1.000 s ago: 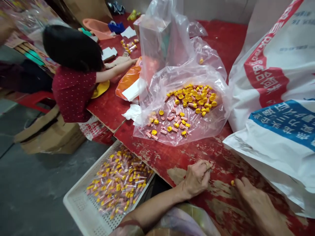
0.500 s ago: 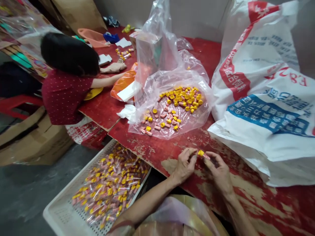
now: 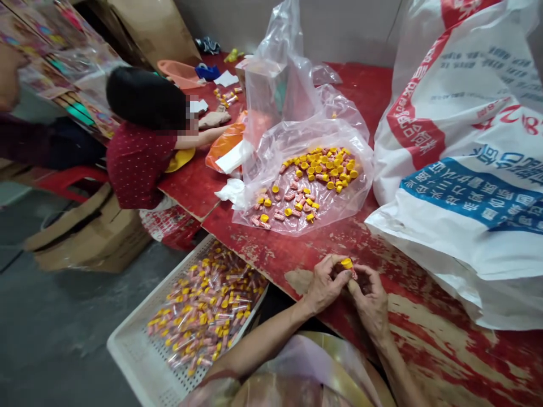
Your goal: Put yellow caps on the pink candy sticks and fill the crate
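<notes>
hands (image 3: 348, 285) now closer together around the yellow cap (image 3: 347, 263)

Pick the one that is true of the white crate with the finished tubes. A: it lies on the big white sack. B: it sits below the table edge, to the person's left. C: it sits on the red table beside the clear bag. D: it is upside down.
B: the white crate sits lower than the red table, off its near edge, left of the left hand.

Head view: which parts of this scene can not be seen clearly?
- The small tube under the yellow cap: mostly covered by the fingers of the left hand and right hand.
- White woven sack: cut off by the right and top edges; its contents are hidden.
- Pieces in the white basket: too small to tell apart.
- Co-worker's hands: what they handle is too small to see.
</notes>
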Action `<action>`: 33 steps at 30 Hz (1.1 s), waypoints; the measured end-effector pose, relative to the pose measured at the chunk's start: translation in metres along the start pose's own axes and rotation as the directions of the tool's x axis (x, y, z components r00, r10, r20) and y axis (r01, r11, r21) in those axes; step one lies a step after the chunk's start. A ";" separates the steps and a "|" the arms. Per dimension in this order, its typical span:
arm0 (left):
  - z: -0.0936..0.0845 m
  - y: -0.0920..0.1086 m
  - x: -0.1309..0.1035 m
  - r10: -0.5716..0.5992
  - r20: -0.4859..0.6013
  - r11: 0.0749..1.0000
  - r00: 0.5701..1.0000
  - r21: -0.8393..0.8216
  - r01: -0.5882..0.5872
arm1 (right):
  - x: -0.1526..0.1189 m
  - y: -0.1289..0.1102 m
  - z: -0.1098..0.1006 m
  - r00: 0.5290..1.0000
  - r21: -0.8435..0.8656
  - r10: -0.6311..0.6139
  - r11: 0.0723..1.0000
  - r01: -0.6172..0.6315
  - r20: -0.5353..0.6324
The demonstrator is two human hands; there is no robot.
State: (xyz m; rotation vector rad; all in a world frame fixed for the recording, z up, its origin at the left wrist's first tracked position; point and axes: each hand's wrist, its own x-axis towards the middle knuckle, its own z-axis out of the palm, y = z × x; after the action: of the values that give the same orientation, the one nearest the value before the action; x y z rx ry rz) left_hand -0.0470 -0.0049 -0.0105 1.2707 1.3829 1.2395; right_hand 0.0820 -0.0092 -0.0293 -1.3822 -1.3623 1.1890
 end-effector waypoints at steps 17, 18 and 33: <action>-0.002 0.000 0.005 0.040 -0.017 0.997 0.999 0.072 -0.038 | 0.004 0.006 0.005 0.995 -0.151 -0.088 0.985 0.078 -0.057; -0.002 0.001 0.005 0.043 -0.015 0.997 0.999 0.060 -0.042 | 0.004 0.007 0.005 0.993 -0.156 -0.098 0.984 0.087 -0.059; 0.003 -0.007 0.000 0.169 0.007 0.969 0.986 0.182 -0.168 | 0.022 -0.034 -0.082 0.930 -0.937 0.118 0.058 0.345 0.349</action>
State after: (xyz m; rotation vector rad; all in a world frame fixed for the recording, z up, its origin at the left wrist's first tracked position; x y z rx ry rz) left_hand -0.0452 -0.0049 -0.0177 1.5382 1.4444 1.2545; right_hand 0.1541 0.0192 0.0190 -1.8984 -2.8305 0.0866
